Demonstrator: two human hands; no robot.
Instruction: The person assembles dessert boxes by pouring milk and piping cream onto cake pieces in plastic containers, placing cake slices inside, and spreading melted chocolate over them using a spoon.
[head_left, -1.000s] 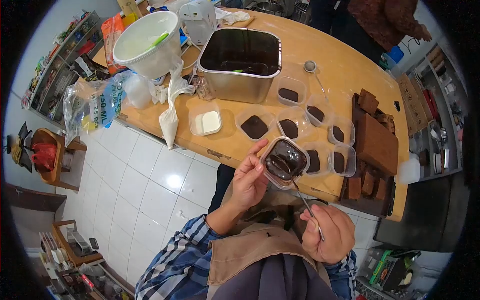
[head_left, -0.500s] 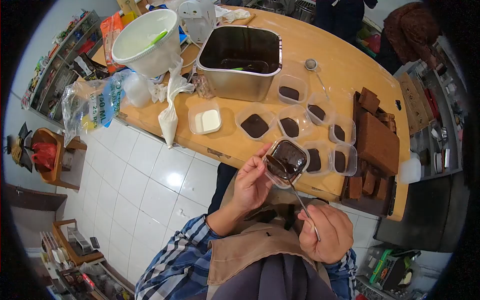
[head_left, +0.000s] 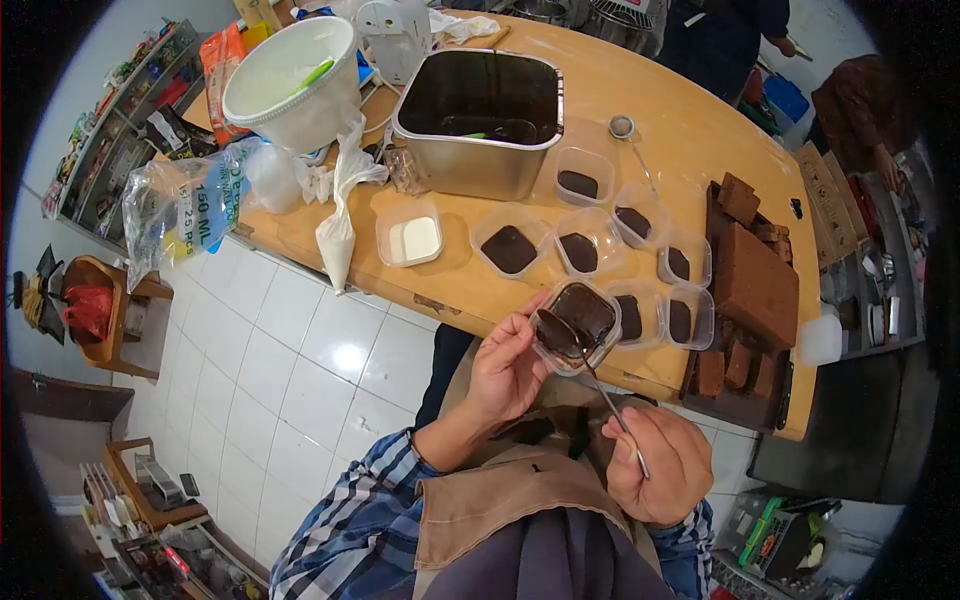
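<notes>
My left hand [head_left: 505, 368] grips a small clear plastic cup [head_left: 598, 352] by its side, just off the table's front edge. Glossy dark chocolate sauce [head_left: 585, 308] covers what is inside it. In my right hand [head_left: 660, 465] is the handle of a metal spoon [head_left: 606, 398]; its chocolate-coated bowl rests in the cup, at the left side of the sauce. Several similar cups [head_left: 510, 248] with dark squares of cake stand on the table behind. One more cup [head_left: 410, 232] holds something creamy white. A filled piping bag [head_left: 337, 240] lies left of it, its tip over the edge.
A deep metal container [head_left: 480, 165] with dark residue stands at the back, beside a white basin [head_left: 290, 95]. On the right, a dark tray [head_left: 735, 398] holds brown cake slabs. A small strainer [head_left: 621, 127] lies behind the cups. Two other people are beyond the table.
The spoon's bowl has shifted slightly within the cup, and my right hand has moved a little right. At the far side, the other people have moved, with a hand now showing.
</notes>
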